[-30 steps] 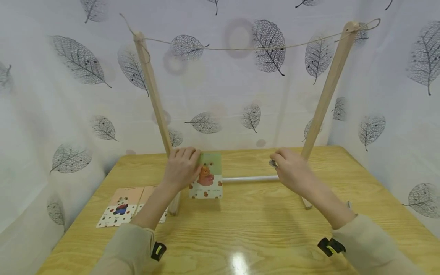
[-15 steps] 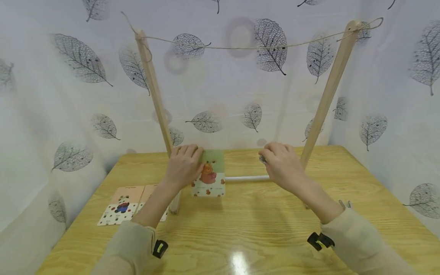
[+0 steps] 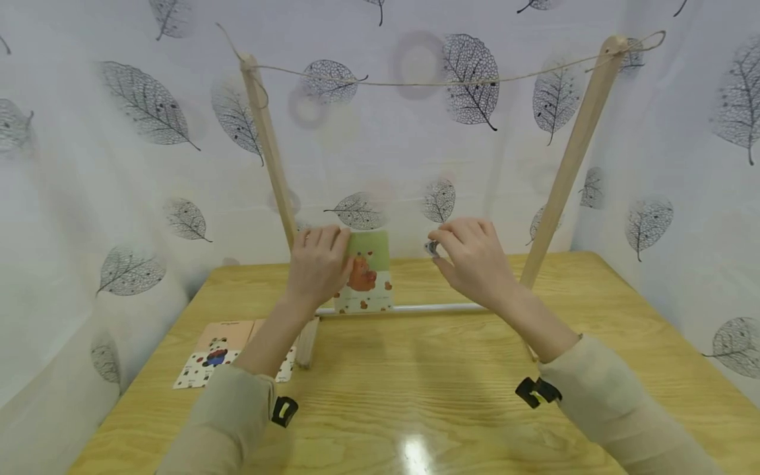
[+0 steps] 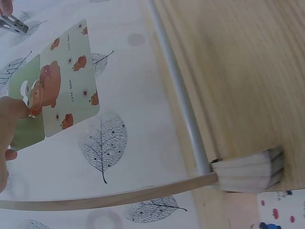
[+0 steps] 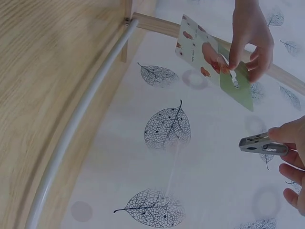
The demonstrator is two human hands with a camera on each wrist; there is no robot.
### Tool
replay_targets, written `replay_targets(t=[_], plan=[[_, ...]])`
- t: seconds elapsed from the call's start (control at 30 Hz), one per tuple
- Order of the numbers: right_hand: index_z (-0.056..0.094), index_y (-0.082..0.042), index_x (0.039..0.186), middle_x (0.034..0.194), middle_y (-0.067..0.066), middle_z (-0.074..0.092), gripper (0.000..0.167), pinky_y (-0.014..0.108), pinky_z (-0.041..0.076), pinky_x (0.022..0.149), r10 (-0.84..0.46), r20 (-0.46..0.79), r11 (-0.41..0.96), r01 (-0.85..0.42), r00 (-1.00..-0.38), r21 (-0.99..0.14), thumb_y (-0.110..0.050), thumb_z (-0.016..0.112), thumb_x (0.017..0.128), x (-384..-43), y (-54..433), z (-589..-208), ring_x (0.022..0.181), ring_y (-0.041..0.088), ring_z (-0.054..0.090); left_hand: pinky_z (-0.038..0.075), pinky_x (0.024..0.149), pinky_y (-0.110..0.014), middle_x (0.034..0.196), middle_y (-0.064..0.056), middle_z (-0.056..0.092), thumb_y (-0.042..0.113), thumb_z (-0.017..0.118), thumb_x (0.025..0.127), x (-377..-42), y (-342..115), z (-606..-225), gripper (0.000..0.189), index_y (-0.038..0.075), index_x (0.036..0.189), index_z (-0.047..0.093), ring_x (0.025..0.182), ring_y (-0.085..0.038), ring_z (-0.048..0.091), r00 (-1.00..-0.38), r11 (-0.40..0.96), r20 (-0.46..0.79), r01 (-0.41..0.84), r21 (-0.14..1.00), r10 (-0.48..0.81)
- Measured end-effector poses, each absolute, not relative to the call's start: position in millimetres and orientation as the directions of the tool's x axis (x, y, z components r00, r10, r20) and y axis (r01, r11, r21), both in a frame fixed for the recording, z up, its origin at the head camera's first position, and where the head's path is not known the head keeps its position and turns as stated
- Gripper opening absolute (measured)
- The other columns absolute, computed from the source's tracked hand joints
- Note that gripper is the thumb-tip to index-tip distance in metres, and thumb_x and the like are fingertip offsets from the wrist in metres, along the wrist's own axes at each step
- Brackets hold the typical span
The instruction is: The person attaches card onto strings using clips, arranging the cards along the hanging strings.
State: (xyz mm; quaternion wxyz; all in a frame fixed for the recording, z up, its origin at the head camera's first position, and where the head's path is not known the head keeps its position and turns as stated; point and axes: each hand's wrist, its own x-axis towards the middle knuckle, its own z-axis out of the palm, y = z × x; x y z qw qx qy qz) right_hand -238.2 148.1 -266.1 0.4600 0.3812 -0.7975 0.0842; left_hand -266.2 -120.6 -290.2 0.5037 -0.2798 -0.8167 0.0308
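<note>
My left hand [image 3: 319, 267] pinches a card [image 3: 362, 280] by its side, with the thumb on its front. A bear is printed on the card, green above and dotted white below. It hangs upright in the air behind the left forearm's reach, near the left post. To the right of the card, my right hand [image 3: 475, 256] pinches a grey metal clothespin [image 5: 259, 144] between thumb and fingers. A gap separates clothespin and card; the clothespin's jaws look closed in the right wrist view. Above both hands, a thin string [image 3: 410, 84] sags slightly between two wooden posts.
The left post [image 3: 270, 152] and right post [image 3: 572, 158] lean outward, joined low down by a white rod [image 3: 439, 308]. Bear-printed cards [image 3: 216, 356] lie on the wooden table [image 3: 415, 396] at the left, partly behind the left forearm. A leaf-patterned curtain [image 3: 392, 152] surrounds the table.
Both hands have risen, the left lifting the card. My right hand has brought the clothespin leftward, closer to the card. Metal clips seen beside the right forearm are now hidden by the sleeve.
</note>
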Motion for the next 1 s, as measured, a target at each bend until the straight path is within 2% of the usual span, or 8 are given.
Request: replay_targets(t=[0.17, 0.3, 0.53, 1.0], plan=[[0.064, 0.003, 0.099, 0.095, 0.016, 0.060, 0.035, 0.049, 0.038, 0.080, -0.532, 0.830, 0.632, -0.731, -0.167, 0.258, -0.008, 0.079, 0.069, -246, 142, -255, 0.089, 0.034, 0.053, 0.043, 0.079, -0.043, 0.095, -0.015, 0.061, 0.020, 0.073, 0.074, -268, -120, -278, 0.037, -0.002, 0.103, 0.063, 0.084, -0.031, 0.057, -0.327, 0.849, 0.818, 0.415, -0.326, 0.473], [0.064, 0.002, 0.098, 0.096, 0.016, 0.059, 0.031, 0.049, 0.038, 0.081, -0.546, 0.832, 0.595, -0.745, -0.100, 0.302, -0.009, 0.076, 0.072, -251, 138, -249, 0.091, 0.033, 0.053, 0.041, 0.082, -0.043, 0.097, -0.016, 0.061, 0.020, 0.070, 0.077, -268, -120, -271, 0.036, -0.002, 0.104, 0.062, 0.087, -0.032, 0.056, -0.341, 0.854, 0.815, 0.408, -0.321, 0.469], [0.063, 0.001, 0.098, 0.096, 0.016, 0.058, 0.025, 0.047, 0.038, 0.079, -0.547, 0.836, 0.583, -0.733, -0.036, 0.350, -0.013, 0.070, 0.078, -258, 130, -241, 0.092, 0.034, 0.052, 0.042, 0.082, -0.045, 0.097, -0.017, 0.060, 0.018, 0.068, 0.078, -270, -120, -256, 0.034, -0.003, 0.103, 0.061, 0.087, -0.032, 0.057, -0.318, 0.866, 0.834, 0.383, -0.322, 0.451], [0.062, 0.001, 0.100, 0.096, 0.016, 0.056, 0.023, 0.046, 0.039, 0.076, -0.520, 0.849, 0.548, -0.725, 0.095, 0.417, -0.013, 0.063, 0.081, -272, 112, -217, 0.091, 0.035, 0.051, 0.038, 0.082, -0.044, 0.099, -0.017, 0.057, 0.018, 0.060, 0.081, -279, -123, -226, 0.033, -0.002, 0.107, 0.058, 0.089, -0.032, 0.052, -0.253, 0.872, 0.861, 0.348, -0.345, 0.441]])
